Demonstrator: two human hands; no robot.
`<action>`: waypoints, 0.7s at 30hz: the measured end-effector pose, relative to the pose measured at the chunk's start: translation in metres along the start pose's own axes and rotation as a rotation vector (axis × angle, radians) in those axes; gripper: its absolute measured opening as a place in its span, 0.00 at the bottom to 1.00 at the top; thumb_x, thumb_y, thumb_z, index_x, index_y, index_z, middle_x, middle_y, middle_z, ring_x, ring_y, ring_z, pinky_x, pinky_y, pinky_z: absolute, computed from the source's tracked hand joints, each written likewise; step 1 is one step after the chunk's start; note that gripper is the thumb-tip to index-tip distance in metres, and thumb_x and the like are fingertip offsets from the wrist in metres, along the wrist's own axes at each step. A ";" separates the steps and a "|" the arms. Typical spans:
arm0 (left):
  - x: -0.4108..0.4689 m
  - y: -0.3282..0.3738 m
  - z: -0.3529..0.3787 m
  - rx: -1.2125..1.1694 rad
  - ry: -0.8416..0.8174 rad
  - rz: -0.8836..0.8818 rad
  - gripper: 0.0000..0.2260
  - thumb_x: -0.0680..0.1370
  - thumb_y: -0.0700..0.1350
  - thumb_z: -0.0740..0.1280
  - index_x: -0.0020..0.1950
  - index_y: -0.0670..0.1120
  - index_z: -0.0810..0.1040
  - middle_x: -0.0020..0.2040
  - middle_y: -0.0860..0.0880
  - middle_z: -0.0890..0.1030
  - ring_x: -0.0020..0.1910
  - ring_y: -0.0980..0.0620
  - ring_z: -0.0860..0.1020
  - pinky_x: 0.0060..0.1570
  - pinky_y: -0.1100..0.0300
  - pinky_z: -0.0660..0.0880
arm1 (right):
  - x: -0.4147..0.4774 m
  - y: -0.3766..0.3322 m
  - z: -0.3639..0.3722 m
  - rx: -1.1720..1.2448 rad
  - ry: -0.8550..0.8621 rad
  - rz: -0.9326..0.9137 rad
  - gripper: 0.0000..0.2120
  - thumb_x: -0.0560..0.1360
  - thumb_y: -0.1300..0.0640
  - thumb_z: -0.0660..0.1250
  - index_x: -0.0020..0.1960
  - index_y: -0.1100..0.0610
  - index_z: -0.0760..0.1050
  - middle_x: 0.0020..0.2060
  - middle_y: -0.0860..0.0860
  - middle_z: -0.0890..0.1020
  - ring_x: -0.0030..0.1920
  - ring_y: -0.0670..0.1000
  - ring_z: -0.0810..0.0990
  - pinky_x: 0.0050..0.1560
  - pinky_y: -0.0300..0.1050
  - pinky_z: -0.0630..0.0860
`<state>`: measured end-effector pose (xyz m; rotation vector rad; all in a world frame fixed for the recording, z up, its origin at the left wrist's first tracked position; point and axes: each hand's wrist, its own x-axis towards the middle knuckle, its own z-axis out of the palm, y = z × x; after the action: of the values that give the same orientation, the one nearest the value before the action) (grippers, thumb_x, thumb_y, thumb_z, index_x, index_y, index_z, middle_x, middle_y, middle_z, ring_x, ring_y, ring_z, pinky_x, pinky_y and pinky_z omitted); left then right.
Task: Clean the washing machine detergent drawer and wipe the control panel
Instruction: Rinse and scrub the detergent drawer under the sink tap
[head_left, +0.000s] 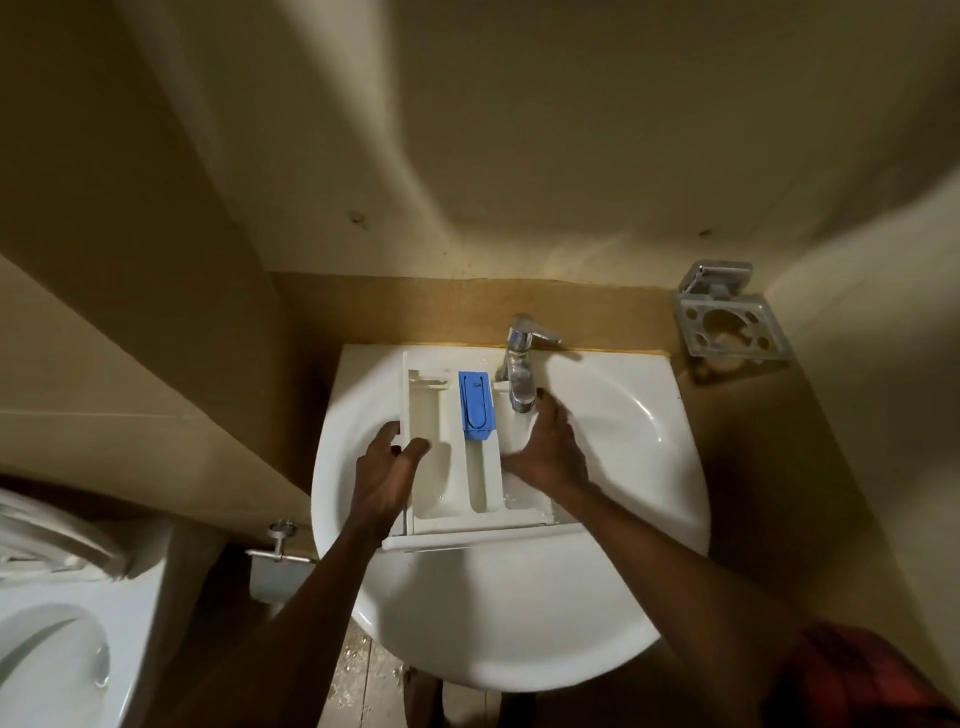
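Rinse step. Detergent drawer in sink under tap; left hand fingers curled over its left wall, right hand fingers straight, holding nothing, inside right compartment. Next, probably: scrub remaining compartments.

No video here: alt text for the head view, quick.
A white detergent drawer lies across the sink under the tap. The left hand grips its left wall; the right hand reaches into the right compartment beneath the spout.
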<state>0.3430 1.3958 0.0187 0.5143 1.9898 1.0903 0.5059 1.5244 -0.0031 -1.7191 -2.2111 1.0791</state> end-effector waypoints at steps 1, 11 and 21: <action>0.000 -0.001 0.000 -0.007 0.001 0.005 0.16 0.78 0.49 0.66 0.64 0.47 0.75 0.48 0.45 0.83 0.42 0.47 0.81 0.27 0.63 0.71 | -0.008 0.006 0.005 -0.051 -0.047 -0.018 0.57 0.60 0.45 0.79 0.77 0.51 0.47 0.72 0.52 0.60 0.70 0.56 0.64 0.65 0.56 0.69; -0.004 0.003 0.002 -0.034 -0.014 0.027 0.15 0.75 0.50 0.66 0.61 0.50 0.77 0.46 0.47 0.83 0.41 0.48 0.80 0.30 0.60 0.73 | 0.008 0.018 -0.034 -0.076 0.021 -0.133 0.27 0.67 0.48 0.75 0.61 0.51 0.69 0.48 0.47 0.75 0.50 0.50 0.76 0.45 0.42 0.71; 0.001 0.003 -0.007 0.024 -0.042 0.018 0.13 0.79 0.48 0.64 0.63 0.49 0.76 0.51 0.46 0.83 0.43 0.50 0.80 0.27 0.63 0.71 | 0.035 -0.005 -0.028 0.008 0.177 -0.161 0.17 0.67 0.59 0.74 0.54 0.55 0.74 0.46 0.52 0.82 0.48 0.56 0.79 0.41 0.45 0.73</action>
<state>0.3369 1.3941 0.0230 0.5638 1.9672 1.0598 0.5042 1.5670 0.0099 -1.5376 -2.1869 0.8634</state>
